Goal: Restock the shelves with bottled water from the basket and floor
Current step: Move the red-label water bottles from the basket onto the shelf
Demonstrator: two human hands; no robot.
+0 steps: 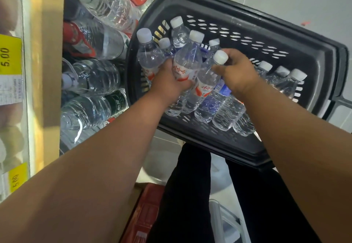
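**Two handfuls of small water bottles coming out of the basket**

The fingers of the left hand are curled round the waists of a bunch of small bottles, clamping a red-label bottle against its neighbour. How many it grips in all I cannot tell. The fingers of the right hand are closed round the shoulder of another bottle, just under its white cap. A blue-label bottle lies partly under that palm.

All of these sit over the left half of the dark slotted basket. More capped bottles lean at its right end. On the left, touching the basket's edge, stands the shelf, already packed with large bottles lying on their sides. Yellow price tags run down its front strip. A red carton lies near the person's legs.

Full, each bottle is probably light enough alone, but a bunch has real weight. The thin clear walls likely give under a squeeze, and smooth plastic lets bottles slide past one another. The ribbed waist or label band looks the surest place to hold. A cap-end grip suits one bottle only, and the left bunch seems the likelier to slip.
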